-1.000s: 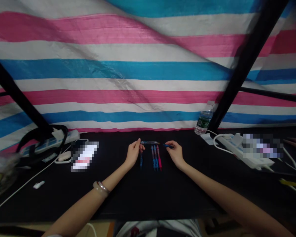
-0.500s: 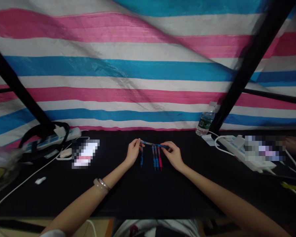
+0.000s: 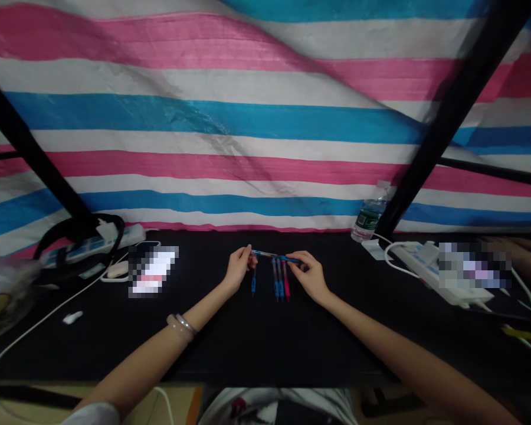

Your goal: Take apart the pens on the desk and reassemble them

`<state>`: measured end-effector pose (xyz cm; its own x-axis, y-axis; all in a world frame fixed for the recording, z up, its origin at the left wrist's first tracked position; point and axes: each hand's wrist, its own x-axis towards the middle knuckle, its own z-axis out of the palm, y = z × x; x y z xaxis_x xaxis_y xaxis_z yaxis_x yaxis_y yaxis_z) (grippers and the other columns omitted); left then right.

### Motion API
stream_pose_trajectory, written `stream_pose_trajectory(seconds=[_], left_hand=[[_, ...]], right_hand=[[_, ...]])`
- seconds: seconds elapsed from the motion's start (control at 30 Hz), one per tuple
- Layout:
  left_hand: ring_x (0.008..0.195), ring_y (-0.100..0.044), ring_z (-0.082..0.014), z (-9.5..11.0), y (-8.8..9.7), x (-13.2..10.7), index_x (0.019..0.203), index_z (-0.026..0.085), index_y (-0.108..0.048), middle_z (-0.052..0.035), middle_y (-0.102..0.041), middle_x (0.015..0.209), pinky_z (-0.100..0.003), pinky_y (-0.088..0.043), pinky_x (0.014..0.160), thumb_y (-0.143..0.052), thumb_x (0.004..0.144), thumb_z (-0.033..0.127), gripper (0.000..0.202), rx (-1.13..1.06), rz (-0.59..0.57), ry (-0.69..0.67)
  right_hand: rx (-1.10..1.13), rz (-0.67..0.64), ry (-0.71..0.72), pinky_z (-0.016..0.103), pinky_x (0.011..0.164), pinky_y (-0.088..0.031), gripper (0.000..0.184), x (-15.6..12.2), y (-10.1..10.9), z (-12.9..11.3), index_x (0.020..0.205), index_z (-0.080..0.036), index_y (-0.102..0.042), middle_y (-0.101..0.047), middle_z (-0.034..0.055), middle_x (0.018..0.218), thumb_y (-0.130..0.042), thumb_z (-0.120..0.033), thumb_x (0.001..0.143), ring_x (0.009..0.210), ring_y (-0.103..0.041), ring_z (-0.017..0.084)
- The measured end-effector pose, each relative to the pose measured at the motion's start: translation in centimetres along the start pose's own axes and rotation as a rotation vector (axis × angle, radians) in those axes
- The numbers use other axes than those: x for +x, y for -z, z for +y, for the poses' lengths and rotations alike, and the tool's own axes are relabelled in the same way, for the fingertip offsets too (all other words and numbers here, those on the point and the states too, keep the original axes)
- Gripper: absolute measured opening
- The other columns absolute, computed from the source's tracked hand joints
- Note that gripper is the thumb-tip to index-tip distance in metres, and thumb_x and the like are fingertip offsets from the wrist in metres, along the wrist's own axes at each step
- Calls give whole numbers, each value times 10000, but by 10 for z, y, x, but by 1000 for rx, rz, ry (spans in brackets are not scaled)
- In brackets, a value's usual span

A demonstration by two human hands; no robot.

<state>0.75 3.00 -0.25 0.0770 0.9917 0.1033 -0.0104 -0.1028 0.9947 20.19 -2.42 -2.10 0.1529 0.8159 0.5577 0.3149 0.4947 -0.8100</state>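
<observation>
- Blue-and-clear pen (image 3: 277,256) is held level just above the worktop, basically pinched between both hands
- left hand (image 3: 238,270) has the pen's left end between thumb and fingers, mostly closed up, nothing else in it
- right hand (image 3: 307,274) is pinching the other end, fingers curled in, no other item held
- right under them, four loose pens lie side by side: a lone blue pen (image 3: 253,282) below the left hand, then two blue pens (image 3: 278,280) and a pink pen (image 3: 286,281) below the right hand
- stacked bangles (image 3: 180,327) sit on the left wrist
- black worktop (image 3: 292,348) runs under everything
- left side has a pixelated phone (image 3: 153,270) and a power strip (image 3: 92,247)
- right side has a white power strip (image 3: 438,274), with a water bottle (image 3: 370,213) behind it
- someone else's hand (image 3: 524,254) shows at the far right edge
- striped tarp (image 3: 265,130) hangs behind it all
</observation>
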Motion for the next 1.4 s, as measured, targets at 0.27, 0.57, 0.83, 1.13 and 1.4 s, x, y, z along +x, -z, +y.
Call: stream_pose_trajectory(seconds=[0.27, 0.57, 0.83, 1.13, 1.4], left_hand=[[418, -499, -98, -3, 1, 3, 631, 151, -531, 6, -535, 484, -193, -283, 400, -528, 727, 502, 363, -5, -12, 16], [403, -482, -96, -4, 0, 4, 508, 162, -479, -9, -534, 450, -197, -299, 412, -500, 751, 510, 426, 78, -31, 8], [417, -477, -103, -4, 1, 3, 465, 176, -421, -9, -524, 439, -212, -312, 437, -497, 750, 522, 454, 69, -46, 2], [432, -476, -93, -10, 2, 6, 501, 170, -408, 2, -538, 495, -206, -299, 444, -427, 782, 537, 462, 120, -74, -1], [440, -469, -87, -7, 0, 4, 514, 160, -448, 1, -534, 511, -204, -292, 447, -413, 794, 515, 454, 150, -96, -2]], right_hand=[[-9, 11, 20, 237, 467, -356, 166, -1, 0, -3, 852, -231, -684, -615, 45, 890, -577, -253, 728, 635, -526, 135], [7, -13, 3, 243, 484, -361, 168, -1, 0, -3, 853, -244, -692, -632, 40, 875, -600, -274, 715, 661, -535, 151], [-42, -64, -2, 241, 466, -358, 209, -2, 0, -6, 906, -219, -677, -631, 42, 829, -569, -333, 768, 516, -449, 104], [-108, -103, -5, 260, 593, -422, 287, -2, -2, 5, 841, -178, -663, -632, 54, 793, -503, -415, 813, 708, -557, 167], [-244, -117, -131, 246, 564, -358, 477, -4, 1, -3, 591, -184, -604, -471, -6, 518, -350, -471, 875, 542, -472, 131]])
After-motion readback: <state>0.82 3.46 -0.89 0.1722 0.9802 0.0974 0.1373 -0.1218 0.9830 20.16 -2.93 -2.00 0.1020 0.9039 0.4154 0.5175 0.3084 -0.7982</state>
